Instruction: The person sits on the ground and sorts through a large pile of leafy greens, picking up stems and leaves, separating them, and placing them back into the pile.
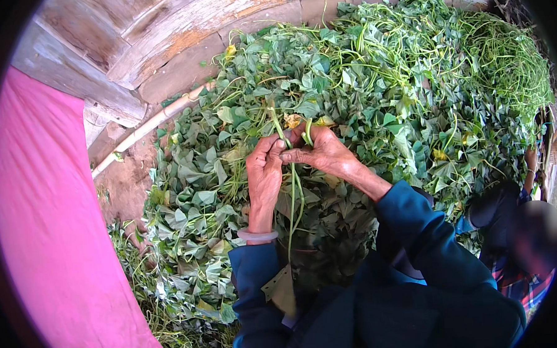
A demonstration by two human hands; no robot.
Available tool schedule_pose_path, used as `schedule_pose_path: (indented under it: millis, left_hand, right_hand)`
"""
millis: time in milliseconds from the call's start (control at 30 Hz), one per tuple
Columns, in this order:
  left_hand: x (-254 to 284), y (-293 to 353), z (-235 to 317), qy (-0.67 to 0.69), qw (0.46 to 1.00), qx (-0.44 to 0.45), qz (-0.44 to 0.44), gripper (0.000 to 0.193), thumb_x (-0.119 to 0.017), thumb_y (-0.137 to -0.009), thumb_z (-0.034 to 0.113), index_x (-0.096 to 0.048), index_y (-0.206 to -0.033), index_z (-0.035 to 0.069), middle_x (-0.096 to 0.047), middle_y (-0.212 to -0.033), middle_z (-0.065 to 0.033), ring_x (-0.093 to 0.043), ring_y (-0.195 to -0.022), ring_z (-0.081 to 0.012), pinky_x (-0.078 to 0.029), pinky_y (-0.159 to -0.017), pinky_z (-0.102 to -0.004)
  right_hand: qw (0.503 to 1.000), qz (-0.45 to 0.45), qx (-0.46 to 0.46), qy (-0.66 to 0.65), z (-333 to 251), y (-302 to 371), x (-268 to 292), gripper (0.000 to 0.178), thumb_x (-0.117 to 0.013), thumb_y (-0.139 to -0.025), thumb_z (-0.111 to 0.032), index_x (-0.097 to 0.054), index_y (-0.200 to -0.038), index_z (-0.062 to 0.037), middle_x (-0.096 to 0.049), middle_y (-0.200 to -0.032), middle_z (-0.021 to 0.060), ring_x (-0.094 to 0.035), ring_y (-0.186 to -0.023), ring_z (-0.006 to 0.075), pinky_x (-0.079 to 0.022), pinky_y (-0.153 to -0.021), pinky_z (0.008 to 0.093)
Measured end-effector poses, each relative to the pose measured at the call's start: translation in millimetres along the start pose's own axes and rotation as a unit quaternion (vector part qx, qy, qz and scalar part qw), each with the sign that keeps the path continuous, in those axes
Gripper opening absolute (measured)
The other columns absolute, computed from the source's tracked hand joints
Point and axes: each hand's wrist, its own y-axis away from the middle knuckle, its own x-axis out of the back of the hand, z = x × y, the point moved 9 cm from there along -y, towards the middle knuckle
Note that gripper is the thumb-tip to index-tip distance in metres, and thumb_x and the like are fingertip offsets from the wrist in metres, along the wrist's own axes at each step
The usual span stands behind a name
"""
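My left hand (264,174) pinches a green leaf stalk (291,201) between thumb and fingers; a pale bangle circles that wrist. The stalk hangs down, with a greyish-green leaf (282,291) at its lower end. Touching it, my right hand (330,152) has its fingers curled, and a short curved piece of green stem (308,132) sticks up from them. Both hands meet at the middle of the view, above a wide heap of leafy green vines (361,83). A few yellowed leaves show just beyond my fingers.
A pink cloth (50,209) hangs along the left. Behind it lie a pale pole (146,131) and weathered wooden boards (197,28). Stripped green stems (510,70) are piled at the far right. Another person (511,232) is close by at the lower right.
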Motion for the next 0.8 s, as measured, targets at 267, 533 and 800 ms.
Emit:
schedule_pose_path:
  millis: [267, 533, 800]
  left_hand:
    - [-10.9, 5.8, 1.6, -0.067, 0.997, 0.014, -0.046, 0.022, -0.052, -0.085, 0.003, -0.056, -0.107, 0.000, -0.060, -0.095, -0.0047, -0.055, -0.081, -0.0088, -0.045, -0.072, -0.0229]
    - [-14.3, 11.7, 2.7, -0.349, 0.925, -0.150, -0.005, 0.022, -0.056, -0.079, -0.001, -0.056, -0.102, 0.000, -0.060, -0.083, -0.0045, -0.056, -0.069, -0.0116, -0.045, -0.058, -0.0298]
    - [32.0, 2.3, -1.8, 0.070, 0.995, 0.060, 0.037, 0.020, -0.056, -0.081, 0.005, -0.060, -0.101, 0.003, -0.060, -0.077, -0.0034, -0.056, -0.068, -0.0118, -0.047, -0.059, -0.0251]
  right_hand:
    - [0.991, -0.082, 0.013, 0.104, -1.1, 0.4, 2.9, 0.025, -0.066, -0.076, -0.007, -0.053, -0.096, 0.0023, -0.060, -0.082, 0.0039, -0.055, -0.078, 0.0101, -0.046, -0.071, 0.0264]
    - [0.807, -0.052, 0.213, 0.548, -15.6, 11.1, -9.4, 0.013, -0.058, -0.065, -0.003, -0.055, -0.076, 0.0038, -0.053, -0.076, 0.0189, -0.057, -0.061, 0.0342, -0.046, -0.053, 0.0403]
    - [0.865, 0.018, 0.164, 0.474, -31.9, 3.6, 47.5, 0.009, -0.052, -0.084, -0.010, -0.059, -0.088, -0.0059, -0.061, -0.083, 0.0069, -0.056, -0.076, 0.0230, -0.046, -0.071, 0.0347]
